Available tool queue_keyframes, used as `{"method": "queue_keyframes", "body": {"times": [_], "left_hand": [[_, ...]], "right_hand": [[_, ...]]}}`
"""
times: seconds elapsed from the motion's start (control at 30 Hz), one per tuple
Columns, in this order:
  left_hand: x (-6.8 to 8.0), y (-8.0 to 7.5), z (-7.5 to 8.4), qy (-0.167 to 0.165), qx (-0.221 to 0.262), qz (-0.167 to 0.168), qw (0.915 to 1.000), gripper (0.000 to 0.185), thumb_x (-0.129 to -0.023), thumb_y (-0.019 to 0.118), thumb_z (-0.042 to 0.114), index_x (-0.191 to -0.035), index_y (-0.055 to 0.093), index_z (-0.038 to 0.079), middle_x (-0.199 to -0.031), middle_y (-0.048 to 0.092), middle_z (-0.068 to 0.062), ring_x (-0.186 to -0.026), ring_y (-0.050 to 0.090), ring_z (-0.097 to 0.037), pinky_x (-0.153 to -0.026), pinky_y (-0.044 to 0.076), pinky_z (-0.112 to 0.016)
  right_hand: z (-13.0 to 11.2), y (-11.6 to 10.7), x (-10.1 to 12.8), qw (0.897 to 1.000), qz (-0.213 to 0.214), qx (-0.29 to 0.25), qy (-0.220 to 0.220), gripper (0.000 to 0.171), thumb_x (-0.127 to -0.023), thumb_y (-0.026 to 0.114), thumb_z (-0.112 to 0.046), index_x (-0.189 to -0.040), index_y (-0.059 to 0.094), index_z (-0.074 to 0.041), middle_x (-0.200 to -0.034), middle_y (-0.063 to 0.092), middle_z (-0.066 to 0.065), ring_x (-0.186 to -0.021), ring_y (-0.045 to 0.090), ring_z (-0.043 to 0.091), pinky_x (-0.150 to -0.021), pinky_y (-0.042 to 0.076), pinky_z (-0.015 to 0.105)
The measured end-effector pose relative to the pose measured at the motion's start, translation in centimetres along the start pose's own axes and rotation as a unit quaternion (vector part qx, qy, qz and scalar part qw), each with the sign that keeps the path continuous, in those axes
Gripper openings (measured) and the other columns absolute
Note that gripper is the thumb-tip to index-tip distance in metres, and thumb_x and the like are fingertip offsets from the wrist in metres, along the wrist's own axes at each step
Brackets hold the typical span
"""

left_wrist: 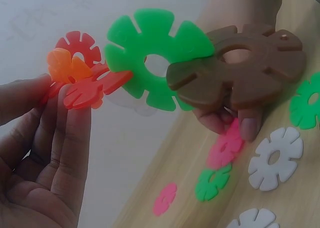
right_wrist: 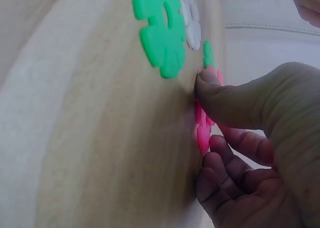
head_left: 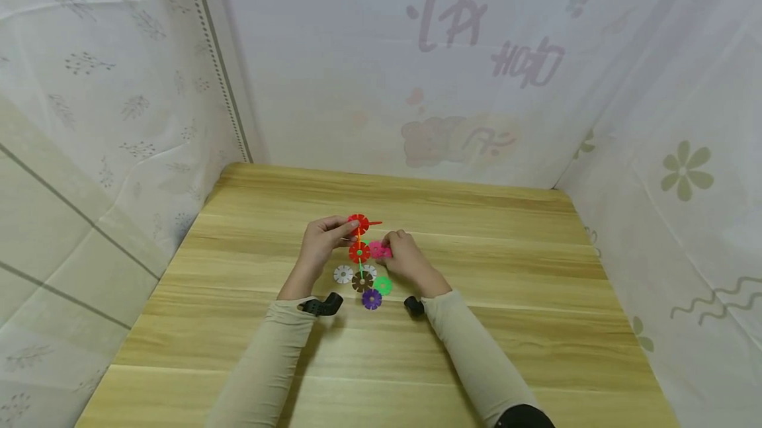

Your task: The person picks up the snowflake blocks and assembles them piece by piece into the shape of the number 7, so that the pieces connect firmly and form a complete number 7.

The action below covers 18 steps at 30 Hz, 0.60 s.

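My left hand (head_left: pixel 321 243) pinches the upper end of a chain of interlocking notched plastic discs. Red discs (head_left: pixel 358 223), an orange disc (left_wrist: pixel 67 65), a green disc (left_wrist: pixel 137 35) and a brown disc (left_wrist: pixel 270 80) make up the chain, slotted edge to edge. In the left wrist view the chain stretches in the air from the left fingertips across to the brown disc. Low at the tabletop, my right hand (head_left: pixel 411 259) has its thumb and fingers around a pink notched disc (right_wrist: pixel 203 135). Part of that disc is hidden behind the thumb.
Loose discs lie on the wooden table (head_left: pixel 506 335) near the hands: white (head_left: pixel 342 274), green (head_left: pixel 383 286), purple (head_left: pixel 372 299) and another pink one (left_wrist: pixel 165 199). Patterned cloth (head_left: pixel 357 84) hangs at the back and on both sides.
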<state>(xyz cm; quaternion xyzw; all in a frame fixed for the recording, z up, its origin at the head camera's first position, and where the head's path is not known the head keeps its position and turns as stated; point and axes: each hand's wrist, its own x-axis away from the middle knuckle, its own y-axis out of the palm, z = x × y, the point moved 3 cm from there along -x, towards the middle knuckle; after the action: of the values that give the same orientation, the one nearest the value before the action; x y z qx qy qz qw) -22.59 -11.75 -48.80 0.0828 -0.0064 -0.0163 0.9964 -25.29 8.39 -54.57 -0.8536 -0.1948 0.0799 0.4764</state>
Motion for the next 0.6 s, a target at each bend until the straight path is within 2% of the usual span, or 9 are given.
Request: {"method": "queue_keyframes", "body": {"times": [0.23, 0.3, 0.43, 0.6], "left_hand": [[-0.08, -0.12, -0.06, -0.001, 0.002, 0.001, 1.0000, 0.027, -0.090, 0.079, 0.024, -0.096, 0.073, -0.001, -0.087, 0.072, -0.008, -0.071, 0.071, -0.018, -0.074, 0.060, -0.036], [-0.11, -0.14, -0.06, 0.000, 0.002, 0.001, 1.0000, 0.027, -0.090, 0.079, 0.024, -0.096, 0.073, -0.002, -0.087, 0.072, -0.008, -0.071, 0.071, -0.018, -0.074, 0.060, -0.036], [-0.06, -0.13, -0.05, 0.000, 0.001, 0.000, 1.0000, 0.028, -0.089, 0.079, 0.025, -0.096, 0.073, -0.002, -0.087, 0.072, -0.009, -0.071, 0.071, -0.019, -0.075, 0.060, -0.037], [0.08, -0.08, -0.02, -0.001, 0.001, 0.000, 1.0000, 0.025, -0.090, 0.079, 0.023, -0.095, 0.073, -0.001, -0.086, 0.073, -0.009, -0.071, 0.071, -0.019, -0.074, 0.060, -0.037]], "right_hand": [[0.19, -0.29, -0.07, 0.999, 0.013, -0.038, 0.018, 0.054, -0.088, 0.081, -0.028, -0.127, 0.054, -0.001, -0.119, 0.054, 0.011, -0.111, 0.055, 0.026, -0.101, 0.047, 0.039], [0.18, -0.44, -0.17, 0.999, 0.011, -0.039, 0.021, 0.054, -0.087, 0.081, -0.027, -0.126, 0.055, 0.000, -0.117, 0.056, 0.012, -0.109, 0.056, 0.027, -0.099, 0.048, 0.039], [0.15, -0.74, -0.30, 0.999, -0.003, -0.032, 0.026, 0.045, -0.087, 0.082, -0.026, -0.117, 0.061, 0.001, -0.107, 0.056, 0.011, -0.098, 0.057, 0.024, -0.091, 0.050, 0.038], [0.75, -1.00, -0.23, 0.999, -0.008, -0.036, 0.002, 0.026, -0.089, 0.079, -0.025, -0.101, 0.066, -0.005, -0.092, 0.056, 0.005, -0.083, 0.054, 0.019, -0.076, 0.049, 0.035]]}}
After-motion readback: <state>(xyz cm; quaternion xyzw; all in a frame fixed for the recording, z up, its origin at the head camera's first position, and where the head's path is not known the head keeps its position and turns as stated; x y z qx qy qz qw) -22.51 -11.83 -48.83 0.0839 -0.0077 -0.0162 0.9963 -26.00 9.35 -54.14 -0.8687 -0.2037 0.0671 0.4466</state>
